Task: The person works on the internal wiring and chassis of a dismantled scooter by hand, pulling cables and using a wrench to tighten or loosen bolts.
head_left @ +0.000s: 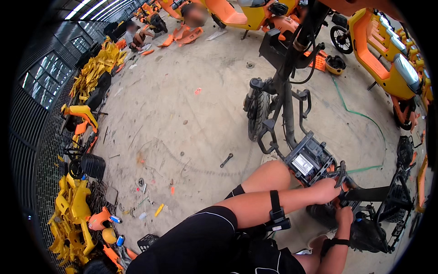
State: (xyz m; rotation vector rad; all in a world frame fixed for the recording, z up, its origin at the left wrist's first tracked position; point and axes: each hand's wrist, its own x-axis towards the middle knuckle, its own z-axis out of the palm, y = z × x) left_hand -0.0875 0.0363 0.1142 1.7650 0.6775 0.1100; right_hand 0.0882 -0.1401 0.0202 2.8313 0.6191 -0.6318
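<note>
A stripped electric scooter frame [286, 109] stands before me on my right, its black tubes bare and its front wheel [259, 116] on the floor. Low on it sits an open black compartment [310, 157] holding a labelled unit and wiring. My left hand [327, 191] is closed at the rear edge of this compartment, beside a dark upright metal piece [341, 173]. Just below it, my right hand [344, 215] is closed too, close to the frame's rear part. What either hand grips is hidden by the fingers.
A wrench [226, 160] lies on the concrete floor. Yellow panels [73, 214] are heaped along the left wall. Orange-and-yellow scooters [383, 68] stand at the right and back. A green cord [365, 114] crosses the floor. Another person [136, 36] crouches far left.
</note>
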